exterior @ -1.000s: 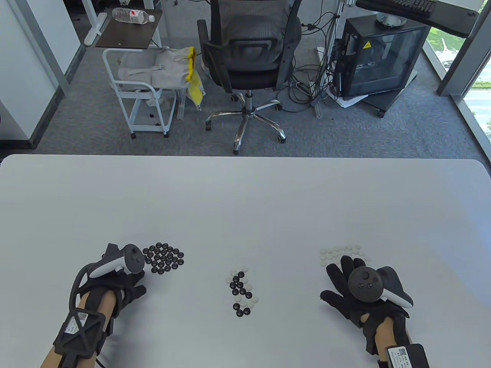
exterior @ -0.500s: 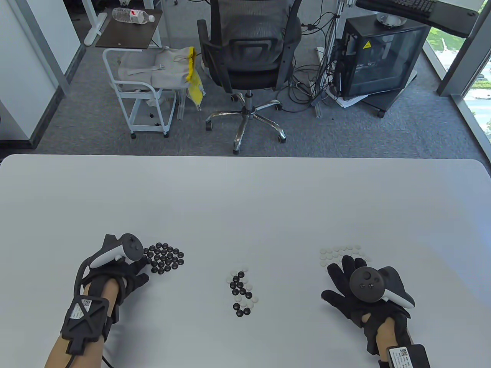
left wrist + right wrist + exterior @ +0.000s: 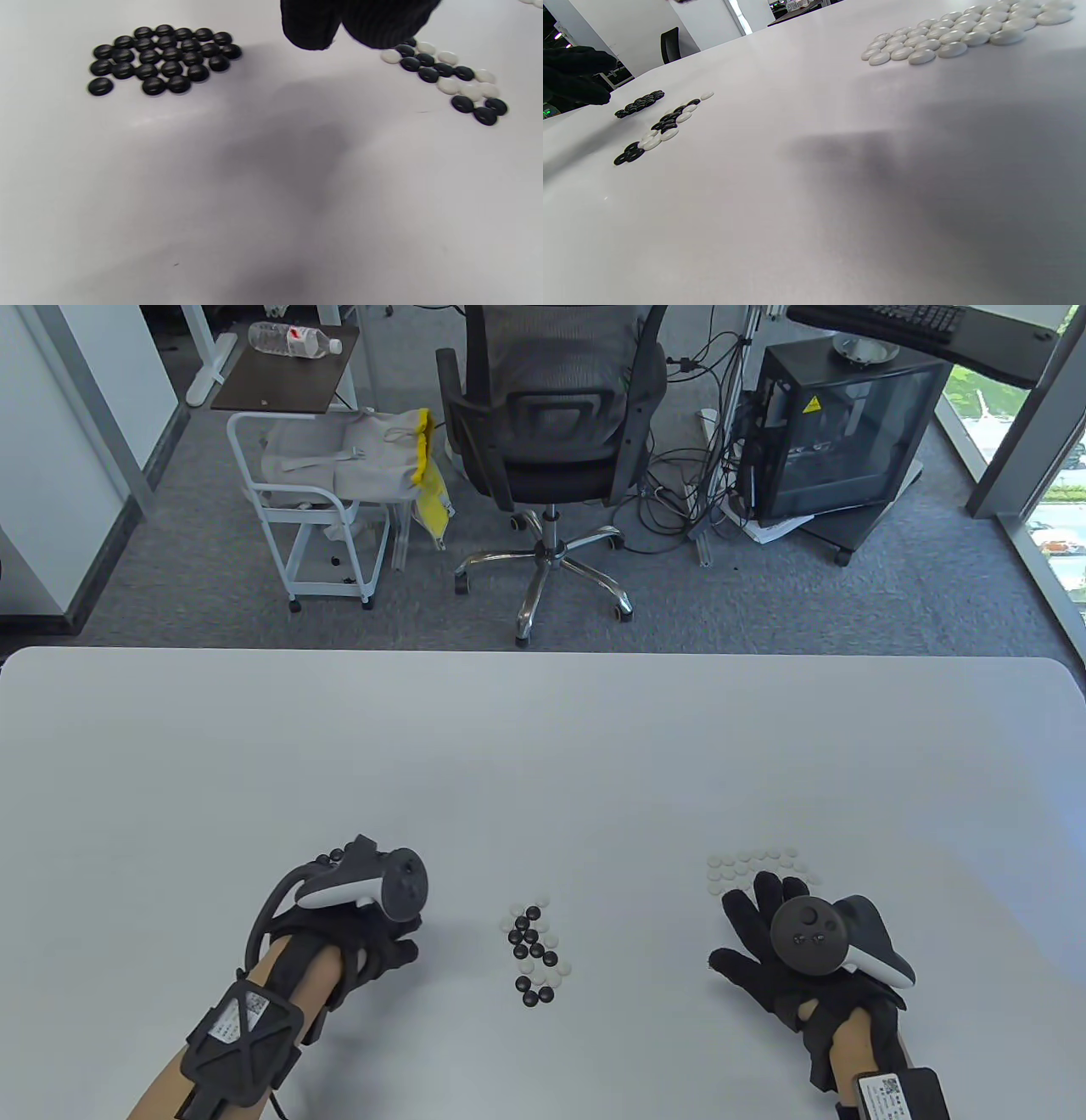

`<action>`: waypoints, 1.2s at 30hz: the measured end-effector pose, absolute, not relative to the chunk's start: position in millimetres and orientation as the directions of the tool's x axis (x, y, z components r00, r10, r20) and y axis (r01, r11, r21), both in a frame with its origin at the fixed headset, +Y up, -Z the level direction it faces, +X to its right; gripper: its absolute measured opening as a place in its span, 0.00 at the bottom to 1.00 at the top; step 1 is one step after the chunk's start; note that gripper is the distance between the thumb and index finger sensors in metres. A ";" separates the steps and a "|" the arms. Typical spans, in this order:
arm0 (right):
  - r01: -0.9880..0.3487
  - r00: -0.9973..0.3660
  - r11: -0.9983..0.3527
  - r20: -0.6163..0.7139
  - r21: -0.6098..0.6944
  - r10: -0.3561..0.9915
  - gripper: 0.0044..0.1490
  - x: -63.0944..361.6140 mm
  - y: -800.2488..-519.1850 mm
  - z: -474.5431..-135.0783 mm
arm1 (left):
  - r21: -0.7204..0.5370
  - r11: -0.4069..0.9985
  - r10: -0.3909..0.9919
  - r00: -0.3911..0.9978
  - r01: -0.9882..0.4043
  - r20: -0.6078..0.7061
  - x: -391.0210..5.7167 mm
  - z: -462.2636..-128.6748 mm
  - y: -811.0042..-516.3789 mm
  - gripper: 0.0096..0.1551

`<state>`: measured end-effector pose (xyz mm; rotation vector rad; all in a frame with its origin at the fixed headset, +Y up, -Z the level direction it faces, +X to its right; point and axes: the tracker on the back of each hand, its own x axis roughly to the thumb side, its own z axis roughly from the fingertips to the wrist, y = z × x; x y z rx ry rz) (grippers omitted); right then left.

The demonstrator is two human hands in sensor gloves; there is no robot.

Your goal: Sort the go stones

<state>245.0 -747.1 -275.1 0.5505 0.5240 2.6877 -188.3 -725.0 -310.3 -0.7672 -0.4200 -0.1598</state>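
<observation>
A mixed pile of black and white stones [image 3: 534, 950] lies at the table's near middle; it also shows in the left wrist view [image 3: 445, 76] and the right wrist view [image 3: 657, 127]. A sorted group of black stones [image 3: 163, 57] lies to its left, mostly hidden under my left hand in the table view. A sorted group of white stones [image 3: 755, 865] lies to the right, also in the right wrist view [image 3: 967, 31]. My left hand [image 3: 403, 946] hovers between the black group and the mixed pile, with nothing seen in its fingers [image 3: 312, 25]. My right hand [image 3: 747, 925] rests flat just below the white group, fingers spread.
The white table [image 3: 543, 746] stretches far beyond the stones. Past its far edge stand an office chair [image 3: 551, 432], a white cart [image 3: 314, 500] and a computer case [image 3: 840, 432] on the floor.
My left hand has moved right from the left edge of the black group and now covers it in the table view, nearer the mixed pile. My right hand has stayed put.
</observation>
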 end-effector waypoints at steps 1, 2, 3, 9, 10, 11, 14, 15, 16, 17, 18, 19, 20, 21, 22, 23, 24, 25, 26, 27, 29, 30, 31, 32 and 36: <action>-0.257 -0.865 -0.872 0.304 0.418 0.400 0.53 244.9 -747.2 -275.1 | -0.624 0.712 0.010 0.884 0.322 0.467 -173.3 -305.7 -723.5 0.36; -0.256 -0.865 -0.871 0.304 0.418 0.400 0.53 244.8 -747.3 -275.1 | -0.609 0.710 0.005 0.863 0.353 0.505 -161.2 -302.1 -722.9 0.36; -0.256 -0.865 -0.872 0.304 0.418 0.400 0.53 244.8 -747.2 -275.0 | -0.593 0.708 0.002 0.838 0.383 0.545 -149.2 -298.6 -723.2 0.36; -0.259 -0.863 -0.874 0.307 0.412 0.400 0.53 245.2 -746.5 -274.6 | -0.576 0.654 0.004 0.759 0.491 0.652 -104.4 -286.9 -736.8 0.35; -0.259 -0.863 -0.874 0.308 0.411 0.400 0.53 245.2 -746.6 -274.6 | -0.567 0.651 -0.007 0.751 0.505 0.661 -99.3 -286.4 -739.3 0.35; -0.259 -0.863 -0.874 0.309 0.411 0.400 0.53 245.1 -746.5 -274.5 | -0.556 0.653 -0.021 0.746 0.515 0.666 -95.5 -286.3 -741.1 0.35; -0.259 -0.862 -0.875 0.312 0.409 0.400 0.53 245.3 -746.3 -274.2 | -0.546 0.648 -0.029 0.734 0.531 0.679 -87.4 -286.1 -747.8 0.35; -0.259 -0.862 -0.875 0.312 0.408 0.400 0.53 245.5 -746.2 -274.2 | -0.547 0.647 -0.026 0.733 0.531 0.680 -85.9 -285.9 -750.0 0.36; -0.260 -0.861 -0.875 0.312 0.408 0.401 0.53 245.7 -746.2 -274.2 | -0.544 0.646 -0.029 0.730 0.535 0.683 -84.3 -285.7 -753.1 0.37; -0.260 -0.861 -0.875 0.312 0.407 0.401 0.53 245.9 -746.3 -274.2 | -0.542 0.644 -0.033 0.727 0.540 0.686 -84.1 -285.4 -754.6 0.38; -0.261 -0.861 -0.875 0.311 0.407 0.401 0.52 246.0 -746.2 -274.2 | -0.542 0.637 -0.033 0.722 0.548 0.691 -84.3 -285.2 -757.2 0.39; -0.261 -0.861 -0.875 0.311 0.407 0.402 0.53 246.1 -746.3 -274.1 | -0.545 0.634 -0.033 0.722 0.550 0.691 -85.1 -284.8 -758.8 0.39; -0.261 -0.861 -0.875 0.311 0.407 0.402 0.53 246.2 -746.1 -274.1 | -0.546 0.629 -0.041 0.724 0.554 0.688 -87.2 -284.0 -761.2 0.39; -0.261 -0.861 -0.875 0.311 0.407 0.402 0.53 246.2 -746.1 -274.0 | -0.545 0.622 -0.055 0.726 0.562 0.686 -90.4 -283.0 -763.3 0.39; -0.262 -0.861 -0.876 0.311 0.405 0.402 0.53 246.3 -746.1 -274.0 | -0.543 0.623 -0.059 0.725 0.564 0.686 -93.3 -282.3 -764.5 0.39; -0.262 -0.861 -0.876 0.312 0.405 0.402 0.53 246.2 -746.3 -274.1 | -0.544 0.623 -0.062 0.729 0.562 0.682 -98.9 -281.5 -766.4 0.39; -0.262 -0.861 -0.876 0.312 0.405 0.402 0.53 246.3 -746.3 -274.1 | -0.546 0.625 -0.064 0.734 0.558 0.677 -102.9 -281.0 -767.1 0.39; -0.260 -0.862 -0.876 0.311 0.407 0.401 0.53 246.2 -746.7 -274.2 | -0.553 0.628 -0.064 0.745 0.548 0.664 -109.9 -280.4 -767.7 0.39; -0.259 -0.862 -0.875 0.311 0.408 0.401 0.53 246.2 -746.7 -274.0 | -0.564 0.630 -0.060 0.758 0.533 0.649 -118.4 -279.6 -767.9 0.39; -0.259 -0.862 -0.875 0.310 0.409 0.400 0.52 246.2 -746.8 -274.0 | -0.572 0.632 -0.056 0.767 0.523 0.639 -124.1 -279.3 -767.9 0.39; -0.258 -0.863 -0.875 0.309 0.411 0.400 0.53 246.1 -747.0 -274.0 | -0.598 0.639 -0.050 0.802 0.484 0.595 -145.4 -278.9 -767.8 0.38; -0.258 -0.863 -0.874 0.308 0.411 0.400 0.53 246.1 -747.0 -274.0 | -0.608 0.642 -0.052 0.818 0.467 0.573 -154.6 -278.9 -768.0 0.39; -0.258 -0.864 -0.874 0.307 0.412 0.400 0.53 246.2 -747.2 -274.0 | -0.618 0.648 -0.058 0.837 0.446 0.544 -165.8 -278.4 -769.0 0.39; -0.258 -0.864 -0.873 0.305 0.414 0.400 0.52 246.3 -747.3 -274.1 | -0.629 0.649 -0.063 0.855 0.427 0.515 -177.8 -277.1 -770.5 0.40; -0.258 -0.866 -0.871 0.299 0.418 0.400 0.53 246.4 -747.5 -274.2 | -0.681 0.658 -0.036 0.916 0.322 0.399 -225.6 -273.1 -773.3 0.40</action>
